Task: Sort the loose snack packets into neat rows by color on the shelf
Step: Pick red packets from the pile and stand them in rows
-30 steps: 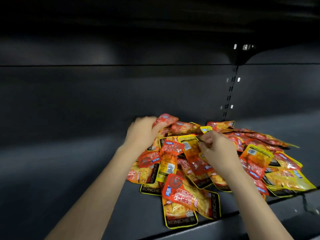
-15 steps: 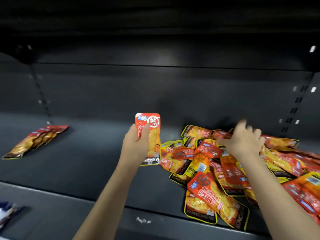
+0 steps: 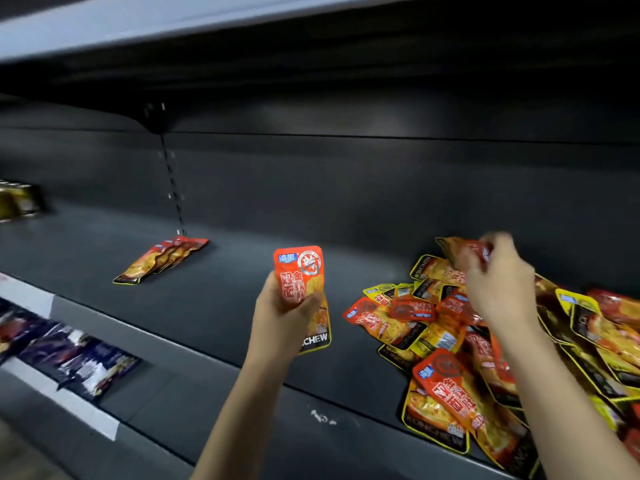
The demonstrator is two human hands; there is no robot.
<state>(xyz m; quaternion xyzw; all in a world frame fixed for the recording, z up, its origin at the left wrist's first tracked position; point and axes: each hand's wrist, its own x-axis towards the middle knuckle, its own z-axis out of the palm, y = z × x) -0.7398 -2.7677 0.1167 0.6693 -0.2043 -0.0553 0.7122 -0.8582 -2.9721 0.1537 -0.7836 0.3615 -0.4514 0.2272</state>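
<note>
Two bare forearms, reaching up from the lower edge of the head view. No sleeve on either, no cuff at the wrists. Left hand (image 3: 284, 317) bare: no glove, no ring, no watch or strap at the wrist. Right hand (image 3: 500, 289) likewise ungloved, its fingertips smeared by motion blur, so nails and any small marks there not to be made out. Slender forearms, smooth, without bands or visible markings. Nothing of the upper arms or clothing in view.

dark blue packets (image 3: 83, 358) lower left, blurred
</note>
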